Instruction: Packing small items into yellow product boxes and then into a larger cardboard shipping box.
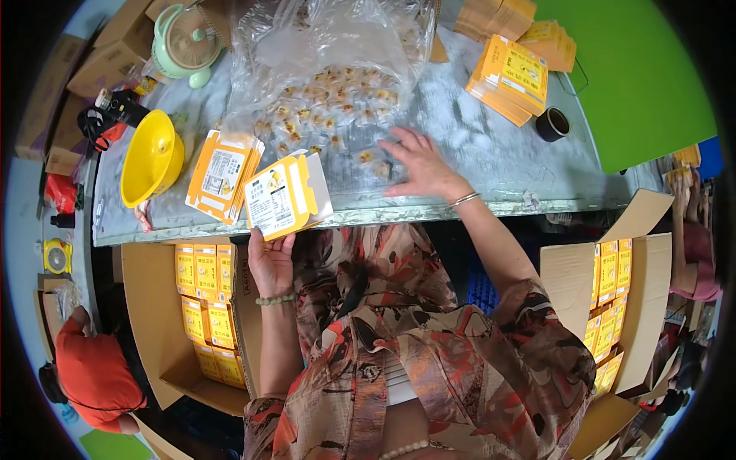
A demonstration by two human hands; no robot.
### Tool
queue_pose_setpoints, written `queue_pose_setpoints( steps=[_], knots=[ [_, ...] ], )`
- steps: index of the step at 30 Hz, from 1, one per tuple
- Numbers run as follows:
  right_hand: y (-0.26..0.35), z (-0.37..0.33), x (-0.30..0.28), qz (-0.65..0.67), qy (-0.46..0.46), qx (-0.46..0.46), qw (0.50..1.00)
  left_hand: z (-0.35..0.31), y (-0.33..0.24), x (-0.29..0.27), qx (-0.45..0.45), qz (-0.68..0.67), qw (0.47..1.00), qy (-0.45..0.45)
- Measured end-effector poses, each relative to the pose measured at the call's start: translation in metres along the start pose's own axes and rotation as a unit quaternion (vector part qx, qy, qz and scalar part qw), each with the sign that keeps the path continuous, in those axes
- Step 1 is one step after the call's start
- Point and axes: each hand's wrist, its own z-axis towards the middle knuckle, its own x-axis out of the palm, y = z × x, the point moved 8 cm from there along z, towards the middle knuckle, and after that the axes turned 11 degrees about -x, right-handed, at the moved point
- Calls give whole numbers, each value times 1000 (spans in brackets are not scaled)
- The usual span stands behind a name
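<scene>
My left hand point(272, 264) is closed on the lower edge of a yellow-and-white folding carton point(274, 203), held tilted at the table's front edge with its end flaps standing out. Over the tabletop, my right hand point(423, 167) has its fingers spread and shows nothing in its grip. Its fingertips are beside a few small clear-wrapped pieces point(371, 161). Farther back, a heap of the same wrapped pieces point(337, 100) spills from a large clear plastic bag point(307, 38). A stack of flat cartons point(222, 176) lies just left of the held one.
A yellow bowl point(153, 157) and a green fan point(188, 46) stand on the left. More carton stacks point(510, 73) and a dark cup point(552, 124) are at the right. Cardboard boxes of packed cartons flank me, left point(142, 307) and right point(648, 307). A person in red point(100, 368) is at lower left.
</scene>
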Motion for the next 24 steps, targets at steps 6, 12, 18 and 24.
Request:
queue_pose_setpoints(
  steps=[6,12,18,24],
  knots=[
    [-22,-17,-4,-59,2,11,998,-2,-3,1,9,3,1000,-3],
    [-1,-3,-20,-63,-67,3,996,1,-1,-5,8,2,1000,-6],
    [4,21,10,-99,-50,22,994,0,1,1,7,16,1000,-21],
    [-11,-2,-14,-78,10,-19,997,1,-5,1,17,31,999,-15]
  ],
)
